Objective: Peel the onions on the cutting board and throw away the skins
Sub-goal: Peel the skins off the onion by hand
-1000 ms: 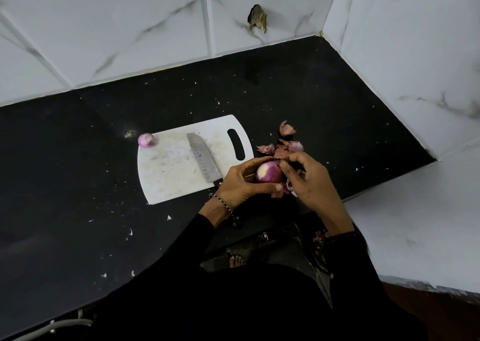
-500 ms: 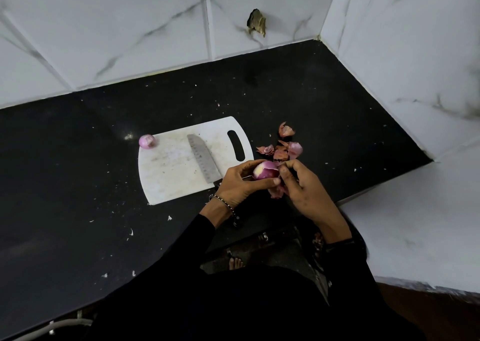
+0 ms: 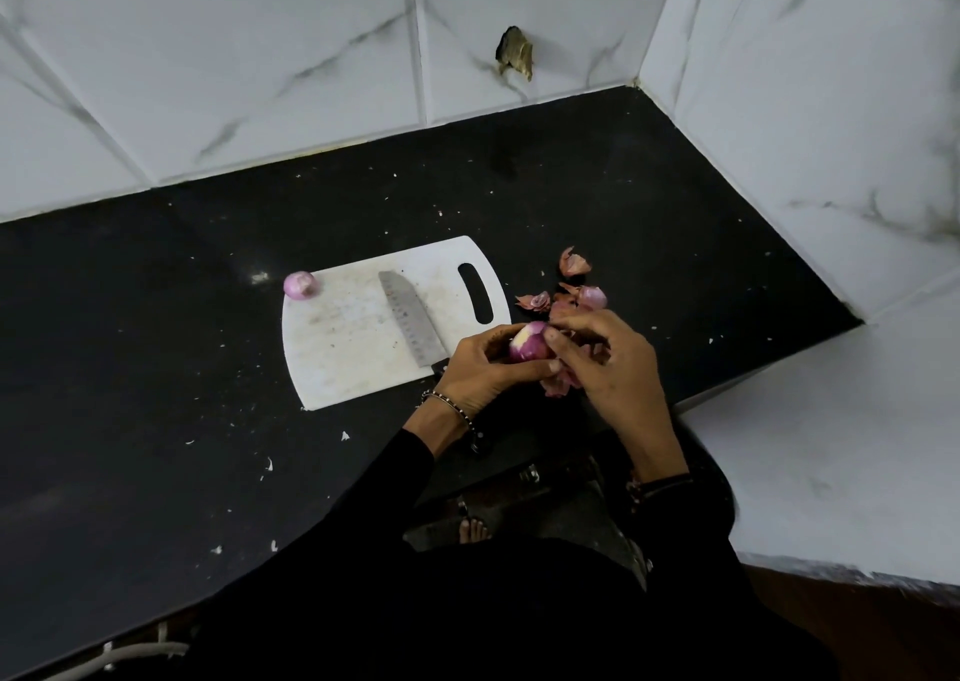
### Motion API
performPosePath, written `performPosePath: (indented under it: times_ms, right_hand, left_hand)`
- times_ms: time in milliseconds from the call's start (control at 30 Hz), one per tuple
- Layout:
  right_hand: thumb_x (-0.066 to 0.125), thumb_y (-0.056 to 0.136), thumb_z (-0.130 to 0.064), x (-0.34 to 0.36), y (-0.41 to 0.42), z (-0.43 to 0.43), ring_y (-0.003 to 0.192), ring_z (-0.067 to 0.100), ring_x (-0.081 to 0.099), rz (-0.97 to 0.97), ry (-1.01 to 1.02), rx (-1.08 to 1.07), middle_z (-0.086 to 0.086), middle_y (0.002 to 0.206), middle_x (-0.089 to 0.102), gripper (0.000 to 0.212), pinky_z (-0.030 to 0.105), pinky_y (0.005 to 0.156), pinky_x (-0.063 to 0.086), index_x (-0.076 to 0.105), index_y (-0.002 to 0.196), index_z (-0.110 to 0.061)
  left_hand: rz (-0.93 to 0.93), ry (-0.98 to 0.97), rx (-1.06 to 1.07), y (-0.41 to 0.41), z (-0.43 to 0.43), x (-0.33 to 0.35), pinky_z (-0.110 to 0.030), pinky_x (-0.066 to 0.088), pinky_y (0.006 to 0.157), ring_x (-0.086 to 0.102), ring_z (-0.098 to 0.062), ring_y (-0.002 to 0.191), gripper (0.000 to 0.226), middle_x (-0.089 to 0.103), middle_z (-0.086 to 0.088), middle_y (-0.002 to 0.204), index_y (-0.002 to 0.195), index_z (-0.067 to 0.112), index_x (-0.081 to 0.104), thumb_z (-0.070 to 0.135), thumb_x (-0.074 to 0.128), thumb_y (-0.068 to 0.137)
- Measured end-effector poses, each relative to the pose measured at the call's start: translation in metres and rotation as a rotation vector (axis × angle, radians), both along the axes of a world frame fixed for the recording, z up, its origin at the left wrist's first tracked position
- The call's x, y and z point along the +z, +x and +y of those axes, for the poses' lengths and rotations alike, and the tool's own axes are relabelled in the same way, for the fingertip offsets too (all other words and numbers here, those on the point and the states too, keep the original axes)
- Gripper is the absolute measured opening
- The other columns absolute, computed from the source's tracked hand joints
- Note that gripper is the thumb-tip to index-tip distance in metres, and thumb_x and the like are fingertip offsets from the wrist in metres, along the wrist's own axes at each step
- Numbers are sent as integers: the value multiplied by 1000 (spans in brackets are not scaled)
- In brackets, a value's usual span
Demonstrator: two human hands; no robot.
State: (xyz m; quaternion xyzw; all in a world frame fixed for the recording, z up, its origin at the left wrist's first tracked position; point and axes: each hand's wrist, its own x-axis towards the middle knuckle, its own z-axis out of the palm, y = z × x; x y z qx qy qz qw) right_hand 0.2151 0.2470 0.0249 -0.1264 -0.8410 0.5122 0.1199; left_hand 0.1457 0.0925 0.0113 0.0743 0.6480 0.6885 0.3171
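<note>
My left hand (image 3: 480,368) grips a partly peeled purple onion (image 3: 529,344) just off the right corner of the white cutting board (image 3: 353,348). My right hand (image 3: 608,363) has its fingertips curled against the onion's right side, picking at its skin. A peeled onion (image 3: 300,284) rests at the board's far left corner. A knife (image 3: 409,323) lies on the board, its handle hidden under my left hand. Loose onion skins (image 3: 571,285) lie on the counter beyond my hands, and more skins (image 3: 558,383) hang below the onion.
The black countertop (image 3: 156,368) carries small white flecks. White marble tiles (image 3: 260,67) form the back wall, and a tiled wall (image 3: 831,135) closes the right side. A brown scrap (image 3: 515,51) sticks to the back tiles. My foot (image 3: 474,530) shows below the counter edge.
The onion has turned a little in my left hand, and my right fingers have shifted over its right side. The skins, the knife and the other onion stay where they were.
</note>
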Motion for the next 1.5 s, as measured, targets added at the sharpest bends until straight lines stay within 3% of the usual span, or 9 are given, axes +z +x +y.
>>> performPosePath:
  times_ms: [200,433,500,800,1067,1200,1333,1400,1500]
  right_hand:
    - [65,93,-36,-2,-5,-1,107,-8,59,-9,59,-136,-17,110,68,20,4,86,43,71,108,-24]
    - [61,96,-41,1,-7,-3,103,-9,60,-50,-26,-119,-16,110,68,24,9,85,47,68,111,-23]
    - [61,96,-41,1,-7,-3,102,-4,63,-73,-88,-101,-13,108,70,24,18,88,52,68,111,-23]
    - [59,98,-26,5,-8,-7,106,20,70,-137,-606,-128,6,108,74,24,41,97,55,69,115,-12]
    - [56,100,-24,10,-6,-2,107,22,70,-192,-707,-100,6,109,73,23,43,96,55,67,117,-13]
    - [60,97,-31,12,-9,-3,102,15,71,-151,-575,-106,3,108,73,22,40,94,57,68,112,-15]
    - [71,89,-38,18,-9,-6,94,-7,66,-114,-346,-27,-7,110,69,29,16,71,56,67,115,-25]
    - [72,89,-35,18,-9,-7,93,-11,65,-78,-259,-8,-9,114,66,31,9,62,52,68,118,-24]
    - [71,90,-31,13,-12,-6,100,-8,64,-30,-173,-19,-9,117,67,26,10,67,53,71,115,-24]
  left_hand:
    - [-211,108,-15,-4,0,0,-36,55,92,68,-24,105,47,69,-12,116,119,6,65,13,81,75]
    - [-255,121,118,-4,1,4,-25,57,75,72,-22,95,32,73,-10,105,106,4,69,12,80,77]
    - [-260,128,148,-4,1,4,-24,57,73,72,-23,93,35,73,-11,105,108,1,68,13,80,77]
    - [-270,112,177,-7,5,-2,-28,59,79,72,-25,94,36,73,-14,103,107,0,68,24,75,81]
    - [-300,98,145,-10,8,4,-27,59,74,73,-25,86,36,75,-14,93,99,2,70,34,71,81]
    - [-313,106,128,-11,10,3,-28,59,73,73,-25,85,31,75,-12,91,98,2,69,31,68,87]
    - [-309,161,137,-11,11,1,-31,60,78,72,-22,88,27,74,-11,95,103,1,66,22,66,87]
    - [-309,182,167,-12,12,0,-32,60,79,72,-23,89,38,71,-14,100,109,-3,62,21,70,81]
    - [-300,172,215,-12,11,-2,-34,60,79,72,-26,92,61,69,-19,107,113,-7,57,30,75,69]
